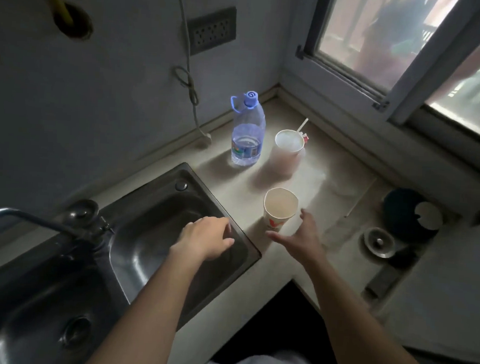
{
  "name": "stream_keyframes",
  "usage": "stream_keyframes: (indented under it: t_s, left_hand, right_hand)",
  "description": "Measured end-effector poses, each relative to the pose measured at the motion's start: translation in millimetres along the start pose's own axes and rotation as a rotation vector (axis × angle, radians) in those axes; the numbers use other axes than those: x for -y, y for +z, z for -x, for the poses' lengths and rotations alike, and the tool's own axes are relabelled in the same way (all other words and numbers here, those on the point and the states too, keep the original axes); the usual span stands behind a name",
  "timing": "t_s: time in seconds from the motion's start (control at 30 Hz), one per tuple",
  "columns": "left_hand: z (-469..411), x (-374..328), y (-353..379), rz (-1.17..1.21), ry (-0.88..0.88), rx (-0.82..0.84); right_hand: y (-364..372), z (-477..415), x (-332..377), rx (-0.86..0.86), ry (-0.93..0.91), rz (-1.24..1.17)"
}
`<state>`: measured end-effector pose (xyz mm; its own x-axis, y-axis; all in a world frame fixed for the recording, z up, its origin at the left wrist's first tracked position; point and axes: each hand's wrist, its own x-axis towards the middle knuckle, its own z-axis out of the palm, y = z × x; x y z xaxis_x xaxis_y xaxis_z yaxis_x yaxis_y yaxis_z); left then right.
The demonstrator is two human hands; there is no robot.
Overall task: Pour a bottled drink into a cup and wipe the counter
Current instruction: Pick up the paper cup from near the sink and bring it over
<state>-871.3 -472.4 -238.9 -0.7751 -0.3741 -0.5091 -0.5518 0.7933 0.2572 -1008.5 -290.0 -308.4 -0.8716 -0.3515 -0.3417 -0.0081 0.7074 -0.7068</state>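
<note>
On the dim desk [320, 184] nothing seems poured or wiped: the capped bottle [247, 131] stands well beyond both empty hands, left hand [207, 237] relaxed, right hand [298, 236] spread beside the cup [279, 212].

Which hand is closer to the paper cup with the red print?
Right. The right hand is open just beside the paper cup, on its near side; the left hand is over the sink corner, farther off.
</note>
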Motion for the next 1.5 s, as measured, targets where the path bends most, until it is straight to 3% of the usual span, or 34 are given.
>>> stream_keyframes:
  t_s: [0.3, 0.53, 0.87, 1.07, 1.23, 1.5]
  left_hand:
    - [-3, 8, -18, 0.006, -0.083, -0.035]
    - [-5, 3, -22, 0.062, -0.042, -0.055]
    - [6, 7, -27, 0.508, 0.178, -0.455]
    - [36, 28, -17, 0.640, 0.146, -0.672]
    - [84, 57, -3, 0.641, -0.034, -0.753]
    - [234, 101, 56, 0.520, -0.655, -0.838]
  right_hand:
    - [24, -44, -6, -0.107, -0.106, -0.227]
    - [12, -36, 18, -0.060, -0.208, -0.330]
    - [-6, 5, 105, 0.124, -0.468, -0.394]
    - [11, 35, 133, 0.235, -0.564, -0.351]
    - [50, 54, 152, 0.447, -0.662, -0.314]
    - [159, 172, 165, 0.888, -0.810, -0.326]
